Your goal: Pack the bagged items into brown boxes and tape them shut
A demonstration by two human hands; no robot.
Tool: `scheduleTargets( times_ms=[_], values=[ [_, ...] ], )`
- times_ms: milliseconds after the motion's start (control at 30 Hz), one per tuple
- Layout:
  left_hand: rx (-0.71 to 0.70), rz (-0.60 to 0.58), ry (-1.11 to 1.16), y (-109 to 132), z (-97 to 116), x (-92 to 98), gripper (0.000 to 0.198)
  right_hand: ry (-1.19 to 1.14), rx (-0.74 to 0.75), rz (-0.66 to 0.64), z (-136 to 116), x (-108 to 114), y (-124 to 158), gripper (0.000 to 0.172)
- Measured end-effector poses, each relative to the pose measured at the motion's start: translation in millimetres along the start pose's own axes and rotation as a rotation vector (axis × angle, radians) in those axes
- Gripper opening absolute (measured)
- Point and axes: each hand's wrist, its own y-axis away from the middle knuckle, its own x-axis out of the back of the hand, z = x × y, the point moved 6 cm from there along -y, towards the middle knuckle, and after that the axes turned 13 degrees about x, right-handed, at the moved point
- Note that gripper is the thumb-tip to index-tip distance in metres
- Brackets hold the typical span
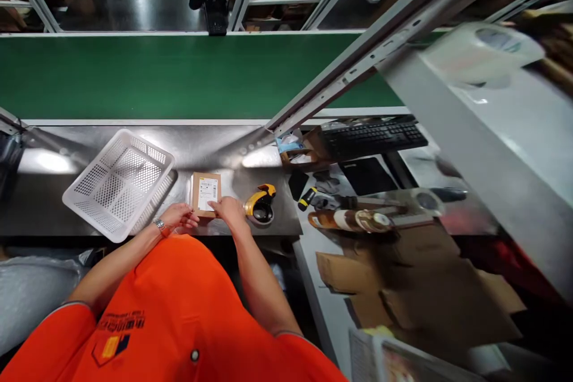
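Note:
A small brown cardboard box [194, 191] with a white printed label [208, 192] on its top lies on the metal bench in front of me. My right hand [230, 213] is at the box's near right corner, its thumb on the label's lower edge and its other fingers bent beside the box. At the near left corner is my left hand [180, 216], fingers drawn together; whatever they pinch is too small to make out. Just right of my right hand sits a yellow-and-black tape dispenser [260, 206].
A white perforated plastic basket [119, 182] stands tilted at the left. Beyond the bench runs a green conveyor belt [179, 76]. To the right are a keyboard [376, 138], a bottle-shaped brown roll [349, 221], flat cardboard [430, 286] and a slanting metal post [358, 71].

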Motion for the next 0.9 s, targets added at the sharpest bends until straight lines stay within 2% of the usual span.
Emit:
scheduleTargets(
  times_ms=[133, 333, 433, 500, 600, 667, 700, 800, 900],
  values=[
    [-0.008, 0.006, 0.009, -2.9, 2.8, -0.5, 0.023, 0.112, 0.048, -0.048, -1.8, 5.6, -8.9, 0.051],
    [-0.018, 0.002, 0.057, -4.0, 3.9, 2.3, 0.026, 0.038, 0.051, -0.210, 22.1, 11.0, -9.2, 0.040],
    [-0.026, 0.034, 0.079, -2.7, 2.4, 4.7, 0.020, 0.071, 0.032, -0.182, 37.4, 23.8, -8.3, 0.023],
    [-0.033, 0.049, 0.091, -2.0, 0.8, 5.7, 0.019, 0.082, 0.062, -0.104, 39.3, 31.1, -10.0, 0.025],
    [-0.035, 0.054, 0.104, -2.3, -2.1, 5.4, 0.023, 0.006, 0.231, 0.131, 19.2, 33.5, -16.3, 0.037],
    [-0.033, 0.058, 0.104, -3.0, -3.9, 4.9, 0.025, -0.070, 0.366, 0.269, -4.2, 23.6, -21.2, 0.045],
    [-0.035, 0.059, 0.105, -3.3, -4.6, 4.8, 0.024, -0.093, 0.413, 0.294, -16.3, 14.2, -24.3, 0.049],
    [-0.048, 0.066, 0.114, -2.9, -6.8, 6.8, 0.025, -0.059, 0.476, 0.251, -47.3, -21.4, -33.7, 0.059],
    [-0.039, 0.085, 0.139, -1.5, -11.7, 13.5, 0.028, 0.073, 0.495, 0.193, -63.5, -45.5, -37.6, 0.084]
  ],
)
